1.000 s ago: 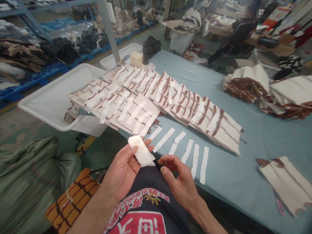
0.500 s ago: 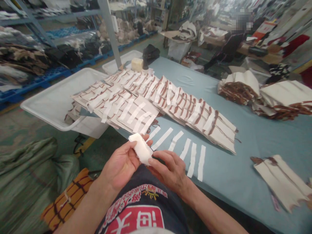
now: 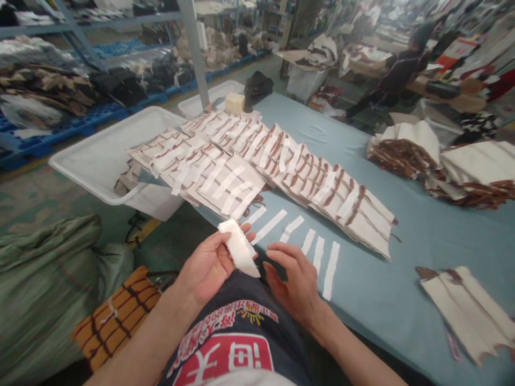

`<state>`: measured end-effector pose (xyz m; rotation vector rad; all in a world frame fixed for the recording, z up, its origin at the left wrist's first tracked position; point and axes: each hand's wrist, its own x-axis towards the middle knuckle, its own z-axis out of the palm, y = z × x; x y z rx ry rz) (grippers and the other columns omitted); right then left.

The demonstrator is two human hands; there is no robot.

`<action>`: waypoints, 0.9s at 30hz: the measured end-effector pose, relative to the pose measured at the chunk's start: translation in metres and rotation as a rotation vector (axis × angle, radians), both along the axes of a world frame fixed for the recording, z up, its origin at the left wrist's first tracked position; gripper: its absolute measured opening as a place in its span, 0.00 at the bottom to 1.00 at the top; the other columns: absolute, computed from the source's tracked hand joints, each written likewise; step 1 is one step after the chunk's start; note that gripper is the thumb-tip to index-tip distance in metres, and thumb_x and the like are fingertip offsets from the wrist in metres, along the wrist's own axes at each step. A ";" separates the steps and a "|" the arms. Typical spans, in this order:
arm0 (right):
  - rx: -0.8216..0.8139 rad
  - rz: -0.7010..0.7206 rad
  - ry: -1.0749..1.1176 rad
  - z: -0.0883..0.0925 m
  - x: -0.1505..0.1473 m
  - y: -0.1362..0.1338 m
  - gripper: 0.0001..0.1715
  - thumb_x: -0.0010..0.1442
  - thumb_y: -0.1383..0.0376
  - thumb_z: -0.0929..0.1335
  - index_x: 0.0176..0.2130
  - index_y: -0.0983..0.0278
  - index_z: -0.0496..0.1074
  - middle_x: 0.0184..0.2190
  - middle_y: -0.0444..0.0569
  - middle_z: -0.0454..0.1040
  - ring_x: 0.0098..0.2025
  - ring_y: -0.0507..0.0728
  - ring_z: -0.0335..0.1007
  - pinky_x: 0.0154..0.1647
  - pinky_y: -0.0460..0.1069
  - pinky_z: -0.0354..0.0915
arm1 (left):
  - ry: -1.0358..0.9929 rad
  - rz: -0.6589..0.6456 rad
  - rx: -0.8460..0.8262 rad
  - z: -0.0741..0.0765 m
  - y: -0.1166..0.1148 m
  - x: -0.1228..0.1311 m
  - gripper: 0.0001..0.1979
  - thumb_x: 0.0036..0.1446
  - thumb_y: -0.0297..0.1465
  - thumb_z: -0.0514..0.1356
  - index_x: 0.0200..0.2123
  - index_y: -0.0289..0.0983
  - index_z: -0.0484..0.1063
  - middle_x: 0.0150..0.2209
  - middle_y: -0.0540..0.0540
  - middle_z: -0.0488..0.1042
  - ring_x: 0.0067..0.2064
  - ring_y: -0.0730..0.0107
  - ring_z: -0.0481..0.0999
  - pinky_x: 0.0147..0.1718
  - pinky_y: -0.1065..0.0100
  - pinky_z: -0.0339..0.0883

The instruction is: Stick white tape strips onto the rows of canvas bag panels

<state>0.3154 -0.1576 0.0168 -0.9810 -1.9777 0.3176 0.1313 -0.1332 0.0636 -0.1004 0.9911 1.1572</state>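
My left hand (image 3: 211, 262) grips a small stack of white strips (image 3: 240, 248) between thumb and fingers, just off the table's front edge. To its right, my right hand (image 3: 295, 279) is apart from the stack, thumb and fingers spread with nothing between them. Several loose white strips (image 3: 331, 271) lie side by side on the blue-covered table (image 3: 362, 289) beyond my hands. Behind them, overlapping cream pieces with brown trim (image 3: 374, 220) spread in rows, many with white strips laid across.
A white bin (image 3: 92, 171) stands left of the table. Stacks of cream and brown pieces (image 3: 475, 166) sit at the right, and one flat piece (image 3: 462, 305) nearer. A yellowish block (image 3: 234, 104) and black cloth (image 3: 258, 86) lie at the far end. A person (image 3: 406, 67) is beyond.
My right hand has let go of the stack of strips and moved slightly right, its fingers parting. My left hand still holds the stack. The view has shifted a little.
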 end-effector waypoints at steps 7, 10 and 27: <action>0.298 -0.052 -0.249 -0.025 0.021 0.013 0.21 0.66 0.68 0.71 0.57 0.57 0.69 0.50 0.55 0.79 0.51 0.61 0.76 0.52 0.56 0.74 | -0.060 -0.054 -0.010 0.003 0.007 0.008 0.20 0.66 0.18 0.51 0.59 0.27 0.70 0.41 0.38 0.86 0.39 0.57 0.87 0.33 0.58 0.84; 0.300 0.082 -0.247 -0.018 0.022 0.014 0.13 0.68 0.68 0.68 0.51 0.54 0.74 0.44 0.48 0.81 0.44 0.57 0.76 0.46 0.53 0.72 | -0.037 -0.039 -0.040 0.005 0.010 0.015 0.20 0.67 0.18 0.51 0.59 0.26 0.71 0.41 0.38 0.86 0.39 0.58 0.87 0.34 0.61 0.84; -1.054 0.100 0.465 0.021 -0.004 0.017 0.28 0.64 0.45 0.68 0.26 0.64 0.75 0.22 0.45 0.73 0.26 0.52 0.62 0.29 0.47 0.60 | 0.228 -0.105 0.124 -0.020 0.013 0.011 0.11 0.58 0.20 0.60 0.42 0.28 0.81 0.36 0.37 0.86 0.27 0.66 0.82 0.26 0.70 0.79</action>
